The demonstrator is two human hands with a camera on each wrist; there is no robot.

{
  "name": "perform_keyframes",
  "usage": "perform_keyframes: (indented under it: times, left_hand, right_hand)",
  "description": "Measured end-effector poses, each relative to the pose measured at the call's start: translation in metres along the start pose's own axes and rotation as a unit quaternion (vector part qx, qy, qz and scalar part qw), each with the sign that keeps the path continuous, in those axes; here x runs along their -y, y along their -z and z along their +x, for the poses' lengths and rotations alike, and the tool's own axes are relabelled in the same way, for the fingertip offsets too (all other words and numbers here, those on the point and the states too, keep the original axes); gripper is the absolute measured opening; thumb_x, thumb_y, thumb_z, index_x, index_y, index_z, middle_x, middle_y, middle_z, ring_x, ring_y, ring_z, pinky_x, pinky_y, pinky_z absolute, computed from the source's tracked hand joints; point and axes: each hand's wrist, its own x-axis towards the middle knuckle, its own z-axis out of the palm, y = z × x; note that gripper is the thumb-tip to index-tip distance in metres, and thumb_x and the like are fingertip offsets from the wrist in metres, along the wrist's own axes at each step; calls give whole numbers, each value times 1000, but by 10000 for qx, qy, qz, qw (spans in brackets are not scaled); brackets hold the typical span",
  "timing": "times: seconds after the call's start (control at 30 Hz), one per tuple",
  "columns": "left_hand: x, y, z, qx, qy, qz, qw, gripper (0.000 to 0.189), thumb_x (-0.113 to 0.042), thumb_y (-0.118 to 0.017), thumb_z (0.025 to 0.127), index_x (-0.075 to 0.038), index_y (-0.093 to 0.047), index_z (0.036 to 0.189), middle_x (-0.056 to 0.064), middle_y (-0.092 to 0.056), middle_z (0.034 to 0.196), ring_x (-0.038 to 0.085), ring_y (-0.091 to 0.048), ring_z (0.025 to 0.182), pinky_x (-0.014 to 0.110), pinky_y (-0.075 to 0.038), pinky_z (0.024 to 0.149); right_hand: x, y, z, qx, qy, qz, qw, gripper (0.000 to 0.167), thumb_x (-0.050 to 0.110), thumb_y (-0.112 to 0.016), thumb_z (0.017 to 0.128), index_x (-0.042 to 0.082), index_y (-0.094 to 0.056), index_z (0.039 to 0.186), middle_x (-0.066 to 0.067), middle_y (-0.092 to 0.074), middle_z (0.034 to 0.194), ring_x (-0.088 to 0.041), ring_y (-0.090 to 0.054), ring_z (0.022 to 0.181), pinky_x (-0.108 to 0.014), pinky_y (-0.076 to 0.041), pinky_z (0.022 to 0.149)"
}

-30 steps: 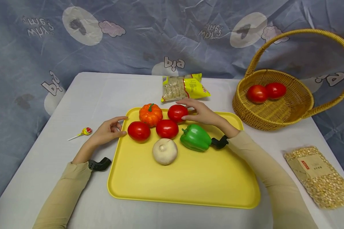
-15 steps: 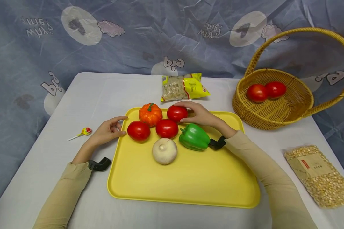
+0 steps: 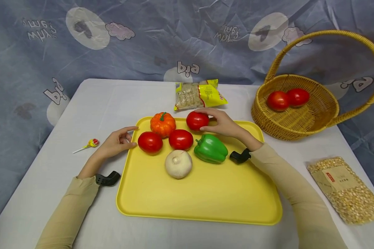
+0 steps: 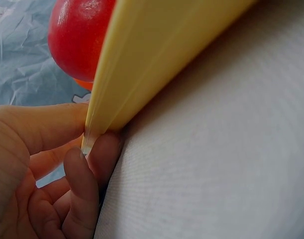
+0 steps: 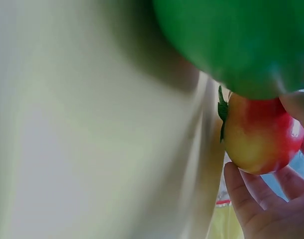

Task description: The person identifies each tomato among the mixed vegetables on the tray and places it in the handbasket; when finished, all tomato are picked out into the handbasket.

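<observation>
My right hand [image 3: 220,122] grips a red tomato [image 3: 197,121] between thumb and fingers over the back rim of the yellow tray [image 3: 199,200]. The right wrist view shows this tomato's yellowish end and green leaves [image 5: 223,112], close behind the green bell pepper [image 3: 210,148]. At the tray's left rim, my left hand [image 3: 114,142] pinches the edge, thumb and fingers on either side of it in the left wrist view. On the tray sit two more tomatoes, one at the left [image 3: 150,142] and one in the middle [image 3: 180,139], an orange pumpkin [image 3: 163,125] and a pale mushroom [image 3: 178,164].
A wicker basket [image 3: 296,136] with a tall handle stands at the back right, two tomatoes [image 3: 288,99] inside. Behind the tray lies a yellow snack bag [image 3: 201,94]. A bag of corn kernels [image 3: 346,190] rests at the right, a lollipop [image 3: 91,143] at the left.
My right hand first closed in on the back tomato, then shifted it slightly right and up, away from the pumpkin and the middle tomato. The left hand has stayed at the tray's rim.
</observation>
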Motion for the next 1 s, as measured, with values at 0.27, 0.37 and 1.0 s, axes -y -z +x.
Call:
perform_keyframes:
  times: [0.27, 0.37, 1.0]
  left_hand:
    - [0, -1, 0, -3, -69, 25, 10000, 56, -7, -68, 84, -1, -46, 135, 9, -48, 86, 4, -42, 56, 18, -37, 55]
    - [0, -1, 0, 3, -122, 56, 9999, 55, -6, -67, 84, 0, -46, 134, 9, -49, 85, 4, -42, 56, 18, -37, 55]
    - [-2, 0, 0, 35, -99, 82, 9999, 54, -7, -67, 84, 0, -47, 133, 9, -48, 86, 5, -43, 56, 17, -37, 55]
  right_hand:
    - [-1, 16, -20, -434, 137, -199, 9988, 58, 14, -73, 81, 10, -50, 135, -13, -51, 135, -27, -51, 118, -45, -50, 91]
    - [0, 25, -29, -602, 106, -277, 9977, 58, 13, -73, 80, 10, -51, 134, -12, -52, 134, -24, -53, 116, -42, -51, 90]
    - [10, 87, -83, -1778, -529, -432, 9817, 62, 5, -72, 79, 14, -49, 136, 5, -53, 128, 6, -49, 106, -2, -42, 83]
